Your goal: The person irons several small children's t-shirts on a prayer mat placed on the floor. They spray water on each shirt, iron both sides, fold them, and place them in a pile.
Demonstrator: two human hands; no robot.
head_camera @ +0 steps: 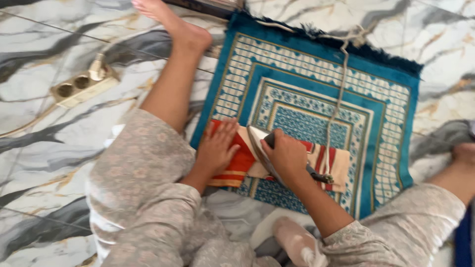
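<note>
My right hand (288,154) grips the dark handle of a clothes iron (260,143), whose pale soleplate is tilted on edge over a red, orange and beige striped cloth (237,163). My left hand (217,147) lies flat, fingers spread, on the red left part of that cloth. The cloth lies on a blue patterned mat (316,89) spread on the marble floor. The iron's braided cord (339,94) runs from the handle's rear up across the mat to its far fringe.
A beige power strip (84,85) with a plug in it lies on the marble floor at the left. My bare left leg and foot (173,29) stretch beside the mat; my right leg (455,173) lies at the right. A white object (292,237) sits near my lap.
</note>
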